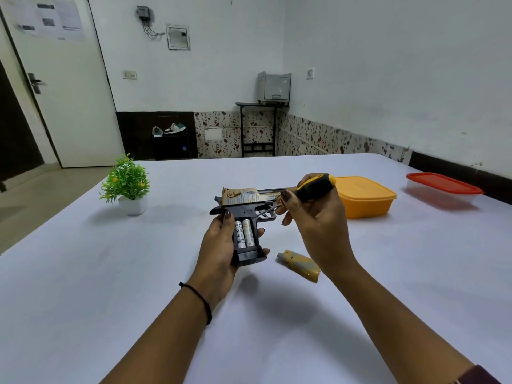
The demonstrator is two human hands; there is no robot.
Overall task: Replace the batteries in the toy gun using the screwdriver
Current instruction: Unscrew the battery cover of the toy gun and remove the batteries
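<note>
Forearms enter over the near edge of the white tabletop [166, 273]. Left grip [221, 250] wraps the handle of the black-and-gold plastic toy gun [243, 199], held just above mid-tabletop, thumb beside the open compartment where two silver cylindrical batteries [243, 234] sit exposed. Right grip [315, 225] clenches the yellow-and-black-handled screwdriver [315, 187], shaft angled down toward the trigger guard; tip not resolved. Risks, judged: levering a cell out could skid the tip onto the left thumb, or spring a battery out to roll across the tabletop; tilting the gun could spill both. Tan plastic battery cover [299, 264] lies loose just beside the right wrist and could get knocked away. Screw not visible; possibly mislaid.
</note>
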